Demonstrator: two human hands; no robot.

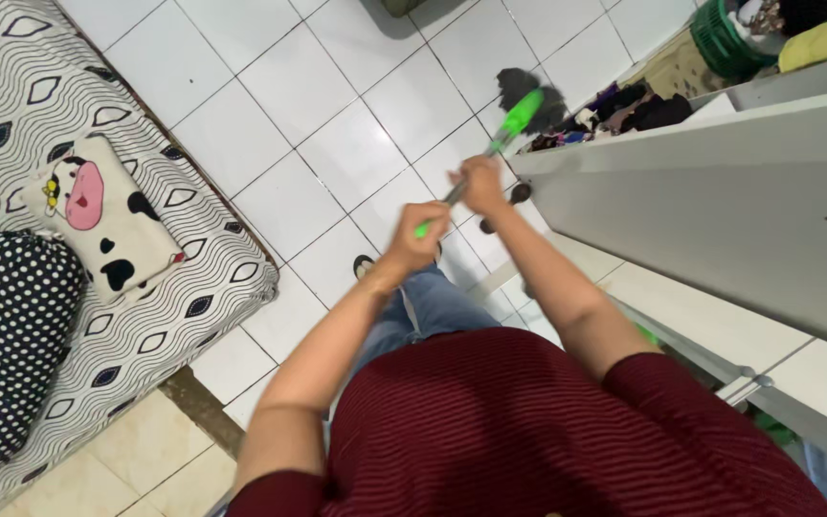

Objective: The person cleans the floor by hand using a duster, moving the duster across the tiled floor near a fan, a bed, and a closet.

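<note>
Both my hands grip a long-handled broom [507, 129] with a green and grey handle. My left hand [416, 239] holds the green end of the handle nearest my body. My right hand [480, 184] holds the grey shaft a little further along. The dark bristle head [521, 86] rests on the white tiled floor [337, 115], beside a heap of dark clothes [629, 105]. My arms reach forward over my red ribbed shirt and jeans. One foot in a dark sandal [364, 265] shows below my left hand.
A patterned mattress [203, 278] lies at the left, bearing a cow-print pillow [107, 215] and a dotted black bolster [7, 335]. A grey cabinet door [720, 201] stands close at the right. A green basket [720, 43] sits at the top right.
</note>
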